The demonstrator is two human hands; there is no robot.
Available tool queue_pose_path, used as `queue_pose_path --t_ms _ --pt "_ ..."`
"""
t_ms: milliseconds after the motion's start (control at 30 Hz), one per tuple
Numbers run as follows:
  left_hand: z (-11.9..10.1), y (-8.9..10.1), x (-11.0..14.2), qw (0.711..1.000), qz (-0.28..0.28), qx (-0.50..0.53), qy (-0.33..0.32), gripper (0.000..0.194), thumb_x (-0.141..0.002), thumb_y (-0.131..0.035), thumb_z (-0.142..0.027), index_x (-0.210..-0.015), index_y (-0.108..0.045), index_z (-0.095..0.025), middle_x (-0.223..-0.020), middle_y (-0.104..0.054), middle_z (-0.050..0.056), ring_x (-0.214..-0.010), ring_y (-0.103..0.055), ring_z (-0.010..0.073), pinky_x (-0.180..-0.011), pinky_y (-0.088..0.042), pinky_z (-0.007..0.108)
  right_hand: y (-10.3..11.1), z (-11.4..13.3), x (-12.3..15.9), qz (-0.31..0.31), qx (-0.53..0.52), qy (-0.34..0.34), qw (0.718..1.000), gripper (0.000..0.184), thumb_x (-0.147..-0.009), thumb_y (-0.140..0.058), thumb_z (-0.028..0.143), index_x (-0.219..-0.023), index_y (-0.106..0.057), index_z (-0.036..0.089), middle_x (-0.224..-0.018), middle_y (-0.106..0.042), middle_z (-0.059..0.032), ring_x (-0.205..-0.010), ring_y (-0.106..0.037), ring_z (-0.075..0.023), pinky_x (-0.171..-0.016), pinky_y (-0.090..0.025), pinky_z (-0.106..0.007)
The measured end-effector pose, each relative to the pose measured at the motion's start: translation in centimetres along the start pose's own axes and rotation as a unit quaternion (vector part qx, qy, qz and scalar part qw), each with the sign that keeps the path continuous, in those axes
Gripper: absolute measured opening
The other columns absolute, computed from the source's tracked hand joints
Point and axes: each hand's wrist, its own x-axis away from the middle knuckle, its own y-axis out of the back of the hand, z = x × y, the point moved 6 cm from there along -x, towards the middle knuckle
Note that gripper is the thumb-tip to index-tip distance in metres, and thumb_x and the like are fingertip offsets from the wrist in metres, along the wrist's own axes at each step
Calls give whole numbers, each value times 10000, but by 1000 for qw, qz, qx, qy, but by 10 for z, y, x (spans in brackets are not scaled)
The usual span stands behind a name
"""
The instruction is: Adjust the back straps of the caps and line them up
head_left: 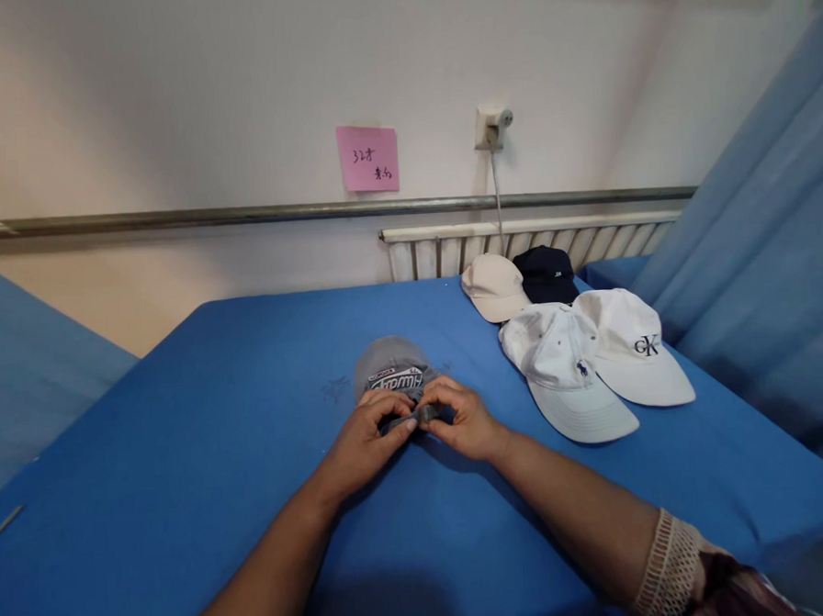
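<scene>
A grey baseball cap [390,353] with a lettered patch lies on the blue-covered table, its back strap facing me. My left hand [373,429] pinches the strap from the left, thumb and fingers pressed together. From the other side my right hand [462,418] grips the strap, and the two hands nearly meet at its middle. The fingers cover most of the strap and its fastening, so I cannot make out how it is joined. The cap's brim is mostly hidden.
To the right lie a white cap with a small emblem [552,356], a white lettered cap [630,342], a beige cap [494,285] and a navy cap [546,273]. A radiator [450,251] stands behind the table [184,449]. Blue curtains [759,235] hang at the side.
</scene>
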Motion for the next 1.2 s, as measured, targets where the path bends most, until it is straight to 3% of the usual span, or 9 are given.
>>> queue_pose_path --t_ms 267,500,633,800,933,1067,1200 --pt "8 4 0 995 -9 93 40 168 -747 -692 -299 -628 -633 -198 -1050 -681 100 -1025 -592 267 -953 -414 399 -1 2 2 74 -12 -5 997 122 -838 -652 247 -949 -622 207 -984 -595 -44 -896 -587 -179 -781 -502 -316" --pt "6 1 1 987 3 144 68 218 -715 -710 -300 -571 -591 -188 -1087 -675 108 -1038 -579 284 -862 -448 373 -1 2 0 66 10 -20 998 51 -852 -643 238 -894 -627 213 -929 -596 -28 -847 -585 -165 -756 -496 -304" --pt "8 -1 2 982 6 168 82 230 -724 -703 -316 -585 -585 -175 -1029 -662 96 -924 -586 240 -733 -446 312 -1 4 0 80 33 -16 996 61 -839 -652 218 -885 -613 217 -910 -589 -19 -823 -578 -163 -756 -492 -308" --pt "17 -6 3 969 22 221 109 245 -779 -676 -357 -670 -570 -164 -920 -628 59 -684 -527 138 -559 -370 245 2 13 -2 65 86 17 994 247 -794 -739 316 -970 -595 219 -909 -600 -26 -840 -577 -187 -748 -481 -319" --pt "20 -7 3 966 25 232 111 250 -790 -675 -344 -670 -552 -161 -890 -617 45 -658 -506 119 -550 -360 238 2 19 -2 61 136 58 987 183 -855 -678 297 -1007 -608 223 -947 -622 -45 -863 -579 -195 -768 -467 -328" --pt "20 -6 3 965 18 234 118 232 -781 -685 -324 -673 -561 -161 -874 -619 41 -691 -521 129 -574 -372 240 -3 22 -1 109 179 78 975 105 -893 -625 260 -996 -622 235 -980 -626 -52 -880 -587 -197 -769 -463 -328" --pt "20 -6 3 961 5 245 132 238 -759 -696 -339 -673 -567 -158 -905 -629 47 -663 -518 122 -557 -362 240 -3 22 -1 112 204 65 970 258 -853 -691 325 -1063 -586 217 -956 -636 -60 -867 -587 -217 -757 -456 -349"
